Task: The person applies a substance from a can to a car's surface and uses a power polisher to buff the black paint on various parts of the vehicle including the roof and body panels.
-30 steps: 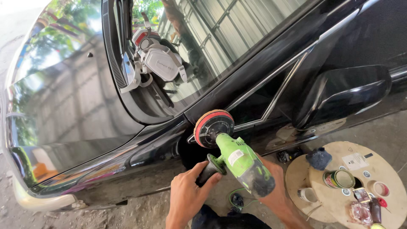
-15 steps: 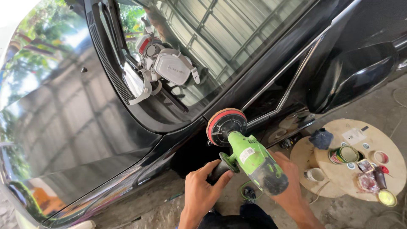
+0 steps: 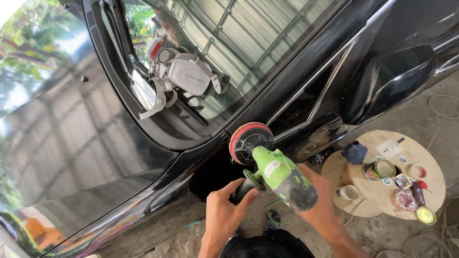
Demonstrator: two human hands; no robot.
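Note:
I hold a bright green electric polisher (image 3: 281, 175) with both hands. My left hand (image 3: 224, 210) grips its black side handle. My right hand (image 3: 319, 200) wraps the rear of the green body from below. The polisher's round red-rimmed pad (image 3: 250, 143) presses against the glossy black car body (image 3: 95, 143) at the fender, just below the windscreen corner. A white and grey respirator mask (image 3: 179, 76) lies at the base of the windscreen (image 3: 229, 43), near the wiper.
A round wooden spool table (image 3: 382, 191) stands on the concrete floor at the right, carrying a tin can (image 3: 379, 169), small cups, a dark blue rag (image 3: 355, 152) and a yellow lid (image 3: 425, 215). The black side mirror (image 3: 392, 86) juts out above it. Cords lie on the floor.
The view has swung so the car and mask appear lower and to the right. The polisher pad has slid a little along the fender edge, both hands still on it.

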